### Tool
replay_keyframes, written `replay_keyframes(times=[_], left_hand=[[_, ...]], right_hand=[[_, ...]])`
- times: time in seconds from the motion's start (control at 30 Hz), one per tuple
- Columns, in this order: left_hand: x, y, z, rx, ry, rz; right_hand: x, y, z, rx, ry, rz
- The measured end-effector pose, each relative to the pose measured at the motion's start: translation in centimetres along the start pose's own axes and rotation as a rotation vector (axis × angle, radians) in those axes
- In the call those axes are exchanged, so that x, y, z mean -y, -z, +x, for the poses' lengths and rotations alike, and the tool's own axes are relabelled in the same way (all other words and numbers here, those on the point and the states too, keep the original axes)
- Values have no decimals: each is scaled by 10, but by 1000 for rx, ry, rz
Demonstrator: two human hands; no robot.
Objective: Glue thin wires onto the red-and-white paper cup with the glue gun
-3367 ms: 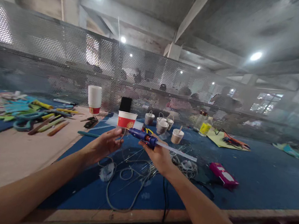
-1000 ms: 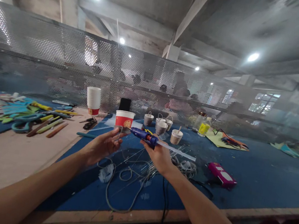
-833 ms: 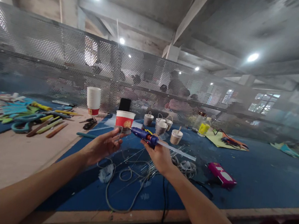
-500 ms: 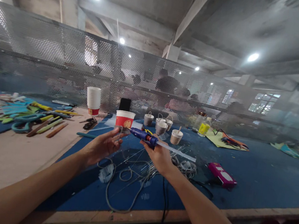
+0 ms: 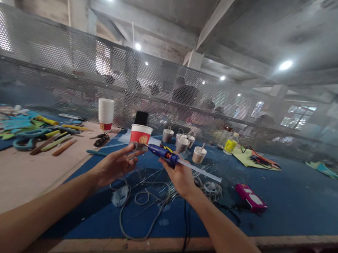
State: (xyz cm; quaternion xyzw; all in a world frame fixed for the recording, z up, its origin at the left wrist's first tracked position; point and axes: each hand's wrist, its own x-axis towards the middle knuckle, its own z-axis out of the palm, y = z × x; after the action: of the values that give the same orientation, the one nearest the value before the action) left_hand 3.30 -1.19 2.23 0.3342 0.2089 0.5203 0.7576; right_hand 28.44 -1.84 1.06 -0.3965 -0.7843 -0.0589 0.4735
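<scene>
Craft workshop, concrete ceiling point(image 5: 173, 10), perforated partition point(image 5: 81, 55), tool-strewn bench point(image 5: 300, 199)

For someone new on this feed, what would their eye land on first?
Probably the blue glue gun at the centre, held by the right hand and aimed at a small grey piece in the left hand. Just beyond is a red-and-white cup. Next, perhaps the magenta box, out to the right on the blue tabletop.

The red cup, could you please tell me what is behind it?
A black slab and, farther back, the mesh screen show behind the red cup; the slab's lower part is covered from view.
</scene>
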Motion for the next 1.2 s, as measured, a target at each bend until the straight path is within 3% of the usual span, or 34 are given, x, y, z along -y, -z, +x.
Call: replay_keyframes(times=[0.17,0.33,0.43,0.53,0.67,0.93,1.1,1.2], left_hand=[[-1,-1,1,10,-7,-9],[-1,-2,0,-26,-32,-10],[-1,-1,0,-34,-50,-21],[-2,0,0,-37,-62,-25],[-2,-2,0,-53,-61,4],[2,-6,-2,-55,-58,86],[5,-1,1,-40,-64,132],[6,1,2,-36,-72,160]], right_hand=[[2,0,2,2,-90,94],[9,4,9,167,-384,496],[7,4,14,145,-553,797],[-2,0,17,123,-734,941],[-22,-8,15,166,-847,792],[-58,-18,7,323,-875,320],[-62,-15,9,426,-797,31],[-53,-8,8,366,-717,-134]])
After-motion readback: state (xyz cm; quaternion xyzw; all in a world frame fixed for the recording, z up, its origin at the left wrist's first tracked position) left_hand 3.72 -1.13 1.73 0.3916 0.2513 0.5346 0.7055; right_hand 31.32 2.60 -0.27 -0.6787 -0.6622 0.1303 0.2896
